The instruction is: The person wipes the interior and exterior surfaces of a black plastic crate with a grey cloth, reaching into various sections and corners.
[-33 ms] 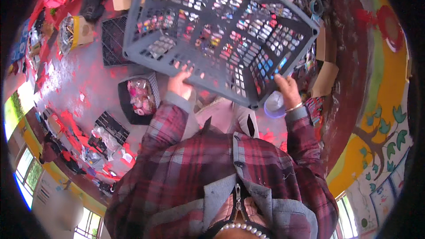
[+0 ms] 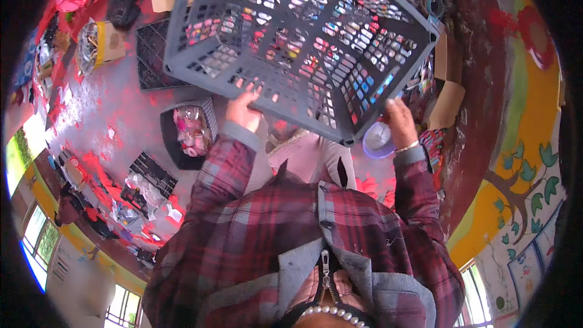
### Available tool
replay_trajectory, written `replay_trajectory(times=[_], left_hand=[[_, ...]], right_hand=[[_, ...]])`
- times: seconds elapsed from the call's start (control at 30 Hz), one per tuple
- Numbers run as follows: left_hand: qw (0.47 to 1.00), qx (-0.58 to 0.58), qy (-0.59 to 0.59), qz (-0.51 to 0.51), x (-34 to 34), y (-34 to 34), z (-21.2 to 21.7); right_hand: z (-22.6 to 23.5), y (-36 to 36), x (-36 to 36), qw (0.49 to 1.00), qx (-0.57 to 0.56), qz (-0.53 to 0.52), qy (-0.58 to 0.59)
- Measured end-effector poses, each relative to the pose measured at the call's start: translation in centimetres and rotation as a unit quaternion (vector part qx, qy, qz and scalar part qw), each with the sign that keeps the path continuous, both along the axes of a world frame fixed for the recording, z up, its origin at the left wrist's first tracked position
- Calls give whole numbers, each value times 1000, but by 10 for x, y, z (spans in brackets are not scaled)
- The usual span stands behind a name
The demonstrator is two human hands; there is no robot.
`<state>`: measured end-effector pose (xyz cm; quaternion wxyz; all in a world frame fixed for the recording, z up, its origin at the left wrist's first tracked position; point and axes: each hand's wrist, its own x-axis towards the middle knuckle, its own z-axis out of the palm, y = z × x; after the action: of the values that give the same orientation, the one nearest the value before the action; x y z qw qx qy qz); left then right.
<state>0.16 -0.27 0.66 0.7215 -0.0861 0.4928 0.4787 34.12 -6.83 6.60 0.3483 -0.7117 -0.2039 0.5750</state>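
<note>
I hold a big grey plastic lattice basket (image 2: 303, 36) up in front of me, tilted, with its underside toward the camera. My left hand (image 2: 243, 109) grips the near rim on the left. My right hand (image 2: 402, 123) grips the same rim near the right corner, a thin bangle on its wrist. Both arms wear red plaid sleeves. Colourful small things show through the lattice holes; whether they lie in the basket or behind it is unclear.
On the grey, red-stained floor stand a dark basket of plastic-wrapped items (image 2: 187, 130), a black crate (image 2: 152, 54), a yellow box (image 2: 100, 42), cardboard boxes (image 2: 448, 94) and a bluish bowl (image 2: 376, 141). A painted wall with a tree (image 2: 522, 182) curves along the right.
</note>
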Motion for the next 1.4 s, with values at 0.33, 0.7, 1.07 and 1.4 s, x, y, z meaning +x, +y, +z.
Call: replay_trajectory(times=[0.33, 0.7, 1.07, 1.4], left_hand=[[997, 79, 10, -10, -14, 44, -67], [978, 181, 83, -63, 25, 17, -136], [974, 209, -43, -82, 50, -11, -142], [950, 280, -36, -133, 40, -69, -141]], right_hand=[[-299, -118, -71, 748, -93, 648, -113], [-461, -195, -179, 570, 2, 819, -60], [-457, -277, -169, 593, 98, 799, 9], [-467, -255, -49, 813, 23, 564, -143]])
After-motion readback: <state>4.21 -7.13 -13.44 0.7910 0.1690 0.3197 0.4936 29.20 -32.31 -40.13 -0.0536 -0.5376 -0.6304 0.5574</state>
